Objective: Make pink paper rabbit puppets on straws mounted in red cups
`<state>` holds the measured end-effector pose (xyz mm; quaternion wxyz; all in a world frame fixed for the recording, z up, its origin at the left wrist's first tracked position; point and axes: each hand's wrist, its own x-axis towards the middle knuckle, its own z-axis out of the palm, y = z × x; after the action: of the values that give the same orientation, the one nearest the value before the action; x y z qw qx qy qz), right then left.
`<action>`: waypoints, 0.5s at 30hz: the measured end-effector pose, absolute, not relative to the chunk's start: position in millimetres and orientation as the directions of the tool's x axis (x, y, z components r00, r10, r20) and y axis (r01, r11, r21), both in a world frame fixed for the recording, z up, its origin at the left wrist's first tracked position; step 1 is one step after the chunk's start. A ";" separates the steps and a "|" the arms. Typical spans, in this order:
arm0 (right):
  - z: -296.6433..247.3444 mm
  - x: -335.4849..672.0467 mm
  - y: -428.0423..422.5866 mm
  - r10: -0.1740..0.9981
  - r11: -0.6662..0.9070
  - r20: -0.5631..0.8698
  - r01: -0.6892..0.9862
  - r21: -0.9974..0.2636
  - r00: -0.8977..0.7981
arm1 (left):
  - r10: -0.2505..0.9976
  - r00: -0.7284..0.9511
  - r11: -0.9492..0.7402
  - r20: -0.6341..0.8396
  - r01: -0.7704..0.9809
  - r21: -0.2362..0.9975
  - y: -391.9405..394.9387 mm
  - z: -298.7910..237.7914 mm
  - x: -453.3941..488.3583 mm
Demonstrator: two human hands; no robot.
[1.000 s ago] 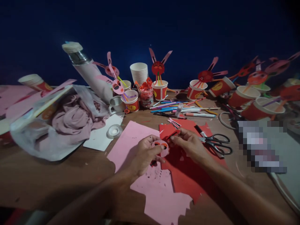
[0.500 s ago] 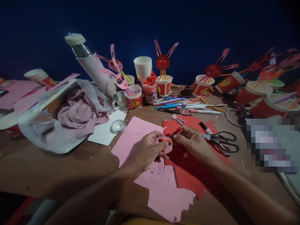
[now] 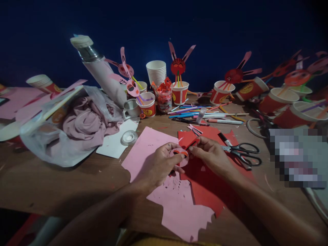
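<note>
Left hand [image 3: 161, 163] is pinching a pink paper face [image 3: 182, 162], thumb atop, probably for steadiness, while right hand [image 3: 208, 152] is holding a thin dark piece [image 3: 192, 145] just beside it, mid-desk [image 3: 77, 184], between front and back edges.

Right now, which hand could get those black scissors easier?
The right hand, probably: the scissors lie just beside it. It would first have to put down a small dark piece. The left hand is farther off, holding a pink paper face.
</note>
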<state>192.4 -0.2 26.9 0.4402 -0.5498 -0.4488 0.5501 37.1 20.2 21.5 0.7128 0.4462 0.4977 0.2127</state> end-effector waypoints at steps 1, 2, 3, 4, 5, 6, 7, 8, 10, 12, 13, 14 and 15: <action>27.2 192.0 -0.1 0.977 -0.212 -0.212 0.012 -0.977 -0.008 | 0.751 0.414 0.507 -0.514 0.137 0.851 20.0 21.2 36.9; 27.6 191.8 0.0 0.977 -0.212 -0.213 0.014 -0.977 -0.010 | 0.757 0.415 0.499 -0.505 0.132 0.857 19.7 20.9 36.8; 28.0 191.6 0.0 0.977 -0.212 -0.212 0.014 -0.977 -0.011 | 0.764 0.411 0.490 -0.497 0.130 0.862 19.5 20.8 36.7; 28.3 191.4 0.0 0.977 -0.211 -0.211 0.012 -0.977 -0.013 | 0.766 0.407 0.488 -0.497 0.135 0.862 19.2 20.7 36.7; 28.5 191.3 -0.2 0.978 -0.209 -0.209 0.009 -0.978 -0.015 | 0.767 0.404 0.486 -0.498 0.141 0.863 19.0 20.7 36.8; 28.7 191.3 -0.5 0.978 -0.209 -0.209 0.010 -0.978 -0.018 | 0.767 0.403 0.486 -0.500 0.145 0.862 18.8 20.9 36.9; 28.7 191.3 -0.8 0.978 -0.209 -0.210 0.013 -0.978 -0.020 | 0.767 0.399 0.486 -0.502 0.149 0.861 18.8 21.2 37.1; 28.7 191.3 -1.2 0.977 -0.210 -0.210 0.019 -0.978 -0.020 | 0.767 0.398 0.486 -0.503 0.151 0.861 18.8 21.5 37.2; 28.1 191.6 -1.9 0.978 -0.206 -0.206 0.035 -0.978 -0.020 | 0.768 0.404 0.482 -0.497 0.148 0.864 19.1 22.1 37.6; 27.0 192.0 -2.1 0.980 -0.198 -0.199 0.043 -0.979 -0.021 | 0.770 0.409 0.475 -0.489 0.143 0.868 19.5 22.3 38.0; 26.4 192.2 -2.1 0.980 -0.195 -0.196 0.044 -0.980 -0.024 | 0.770 0.411 0.474 -0.487 0.140 0.869 19.7 22.1 38.2; 25.8 192.3 -2.0 0.981 -0.193 -0.194 0.044 -0.980 -0.027 | 0.770 0.411 0.476 -0.487 0.138 0.869 19.7 21.7 38.4; 25.4 192.3 -1.9 0.981 -0.190 -0.192 0.044 -0.981 -0.028 | 0.771 0.409 0.477 -0.487 0.135 0.868 19.7 21.2 38.6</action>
<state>192.3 -1.9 25.4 0.4310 -0.5478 -0.4681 0.5433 38.6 19.7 21.2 0.7032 0.4585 0.4941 0.2262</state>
